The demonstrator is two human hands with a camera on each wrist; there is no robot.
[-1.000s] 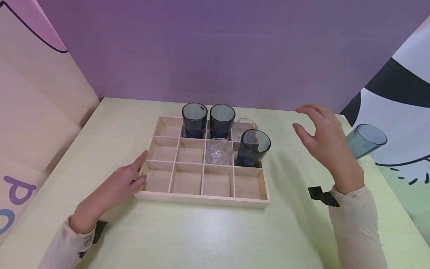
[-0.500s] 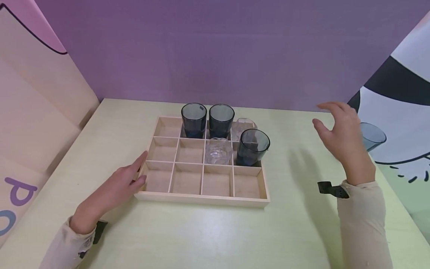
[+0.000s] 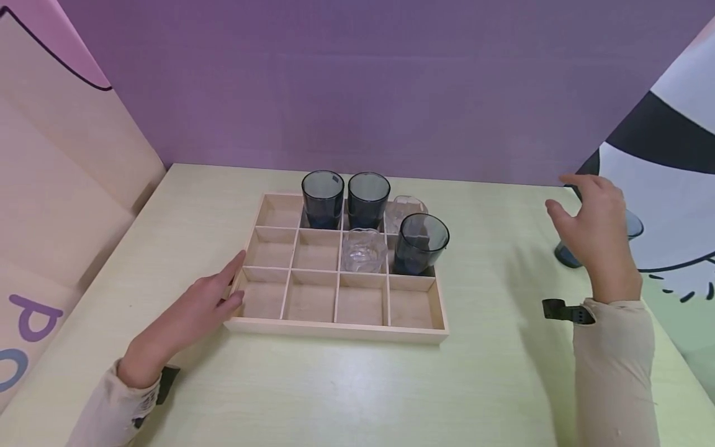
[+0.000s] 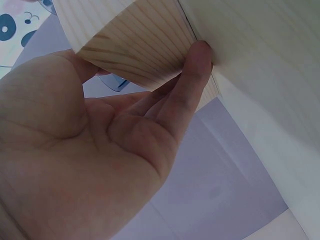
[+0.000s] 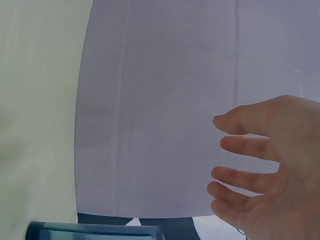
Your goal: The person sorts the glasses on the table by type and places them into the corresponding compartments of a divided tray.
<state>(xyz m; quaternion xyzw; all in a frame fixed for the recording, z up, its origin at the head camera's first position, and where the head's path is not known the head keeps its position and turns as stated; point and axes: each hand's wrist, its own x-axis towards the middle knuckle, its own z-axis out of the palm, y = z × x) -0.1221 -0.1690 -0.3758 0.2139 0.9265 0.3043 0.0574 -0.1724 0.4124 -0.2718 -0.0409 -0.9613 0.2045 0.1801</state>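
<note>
My left hand holds the near left corner of a pale wooden compartment tray, thumb at the rim and fingers along the outer side wall. My right hand is raised at the right with fingers apart and nothing between them. Behind it, partly hidden, stands a blue-tinted drinking glass, which also shows low in the right wrist view as a tinted glass. In the tray stand three dark tinted glasses and two small clear glass cups, each in its own compartment.
The tray lies on a pale tabletop. A purple panel rises behind the table, with printed panels at both sides. Dark straps sit at the wrists.
My right hand has moved right, away from the tray, and now overlaps the glass at the right more. The left hand and the tray stay in place.
</note>
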